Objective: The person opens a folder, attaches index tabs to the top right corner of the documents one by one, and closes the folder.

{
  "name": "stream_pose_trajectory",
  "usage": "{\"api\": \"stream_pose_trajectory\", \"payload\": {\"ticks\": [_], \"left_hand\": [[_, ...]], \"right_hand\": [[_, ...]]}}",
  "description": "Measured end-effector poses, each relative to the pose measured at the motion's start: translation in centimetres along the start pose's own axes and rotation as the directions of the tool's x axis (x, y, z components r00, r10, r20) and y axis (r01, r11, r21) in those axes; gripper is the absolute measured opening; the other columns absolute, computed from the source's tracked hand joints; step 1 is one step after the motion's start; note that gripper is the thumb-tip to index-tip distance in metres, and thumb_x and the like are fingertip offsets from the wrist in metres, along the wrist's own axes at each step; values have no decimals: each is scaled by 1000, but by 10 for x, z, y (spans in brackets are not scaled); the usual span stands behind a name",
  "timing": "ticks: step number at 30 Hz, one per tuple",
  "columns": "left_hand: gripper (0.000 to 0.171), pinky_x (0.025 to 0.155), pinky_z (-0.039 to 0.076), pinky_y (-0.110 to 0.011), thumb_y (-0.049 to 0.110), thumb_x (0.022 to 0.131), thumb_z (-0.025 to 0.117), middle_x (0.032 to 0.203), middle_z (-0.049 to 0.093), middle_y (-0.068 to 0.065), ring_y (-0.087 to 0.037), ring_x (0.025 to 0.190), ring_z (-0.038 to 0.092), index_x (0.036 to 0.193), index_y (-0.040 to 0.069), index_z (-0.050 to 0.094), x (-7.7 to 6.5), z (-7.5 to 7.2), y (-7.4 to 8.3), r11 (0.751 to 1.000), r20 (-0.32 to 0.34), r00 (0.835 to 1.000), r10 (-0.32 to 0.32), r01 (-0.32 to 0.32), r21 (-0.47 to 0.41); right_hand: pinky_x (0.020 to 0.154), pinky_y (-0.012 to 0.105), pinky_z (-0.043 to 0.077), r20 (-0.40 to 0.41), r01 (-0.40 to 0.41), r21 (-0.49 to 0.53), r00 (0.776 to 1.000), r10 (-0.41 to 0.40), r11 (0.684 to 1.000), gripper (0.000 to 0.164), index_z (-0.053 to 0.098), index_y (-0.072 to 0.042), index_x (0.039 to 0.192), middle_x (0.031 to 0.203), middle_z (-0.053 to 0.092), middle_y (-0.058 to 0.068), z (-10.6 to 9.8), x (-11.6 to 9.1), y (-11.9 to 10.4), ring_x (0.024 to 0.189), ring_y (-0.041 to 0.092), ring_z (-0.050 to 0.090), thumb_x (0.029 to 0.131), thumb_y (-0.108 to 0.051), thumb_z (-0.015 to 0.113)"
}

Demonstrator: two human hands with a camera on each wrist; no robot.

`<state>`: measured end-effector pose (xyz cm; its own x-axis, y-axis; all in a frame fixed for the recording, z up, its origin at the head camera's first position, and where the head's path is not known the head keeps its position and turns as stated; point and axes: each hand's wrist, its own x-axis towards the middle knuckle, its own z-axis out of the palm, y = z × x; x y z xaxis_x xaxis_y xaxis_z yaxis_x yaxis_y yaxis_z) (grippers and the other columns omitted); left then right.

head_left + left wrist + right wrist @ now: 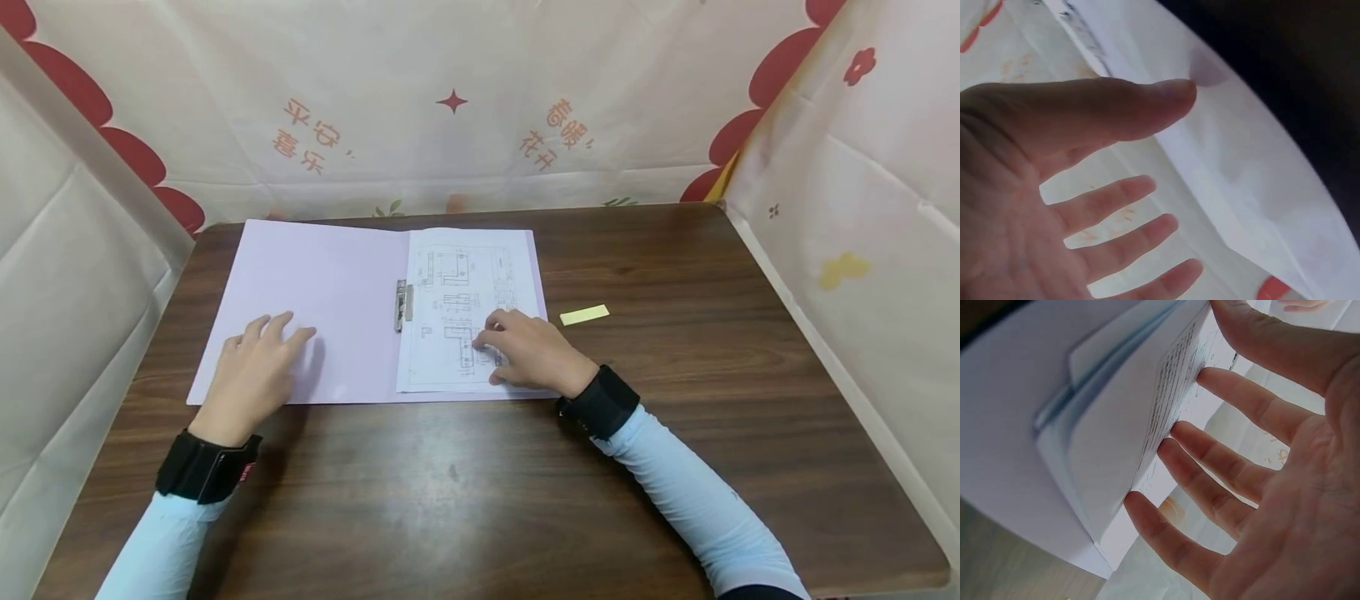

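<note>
A lilac folder (pixel 322 275) lies opened flat on the table, with a metal clip (pixel 400 305) along its fold. On its right half is a stack of white sheets (pixel 431 362), the top one printed with technical drawings. My right hand (pixel 536 350) is over the lower right of the sheets, fingers spread. In the right wrist view, its fingertips (pixel 1175 428) meet the printed page, and loose sheet edges (pixel 1079 381) show in layers. My left hand (pixel 251 375) is above the folder's left cover, fingers extended, thumb apart, holding nothing.
A yellow sticky strip (pixel 584 315) lies on the brown wooden table (pixel 450 500), right of the folder. Pale printed cloth (pixel 450 150) hangs behind the table, with more cloth at both sides.
</note>
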<state>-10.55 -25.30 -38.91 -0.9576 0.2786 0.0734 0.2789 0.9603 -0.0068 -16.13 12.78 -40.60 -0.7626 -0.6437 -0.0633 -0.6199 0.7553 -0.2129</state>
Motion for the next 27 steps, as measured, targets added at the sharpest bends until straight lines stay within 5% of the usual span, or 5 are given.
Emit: {"api": "stream_pose_trajectory", "payload": {"ticks": [8,13,19,23,27], "left_hand": [[54,92,56,-63,1,88,76,144,56,-32,-53,126,57,140,3,60,29,-7,47,990,-25,992,120,-121,-72],[55,88,60,-54,17,90,80,137,63,-24,-43,118,65,140,8,62,49,-7,85,976,17,981,195,-193,-100],[47,73,61,-43,33,91,80,117,72,-14,-31,94,69,132,13,68,75,-15,126,958,69,956,285,-282,-55],[44,67,59,-40,34,92,78,110,73,-11,-29,87,68,130,13,69,89,-20,140,941,24,942,334,-332,-62],[46,66,57,-38,34,93,78,110,73,-11,-29,86,67,132,13,69,95,-22,143,937,25,940,341,-337,-87]], "right_hand": [[77,35,50,5,11,11,1000,-11,1000,51,73,-19,129,130,64,8,0,0,1,106,24,57,81,-29,89],[79,36,51,-3,11,29,1000,-11,1000,46,74,-20,128,129,65,7,2,2,6,106,23,58,85,-30,86],[85,38,55,-105,-66,220,990,91,973,21,75,-14,116,122,69,6,-9,2,26,107,22,65,98,-24,70],[73,38,52,-231,-245,323,917,327,914,15,75,-10,105,101,72,9,-25,-4,53,87,24,66,98,-21,69],[62,35,44,-191,-432,352,835,515,830,19,75,-10,96,84,68,10,-33,-17,83,74,27,57,94,-29,74]]}}
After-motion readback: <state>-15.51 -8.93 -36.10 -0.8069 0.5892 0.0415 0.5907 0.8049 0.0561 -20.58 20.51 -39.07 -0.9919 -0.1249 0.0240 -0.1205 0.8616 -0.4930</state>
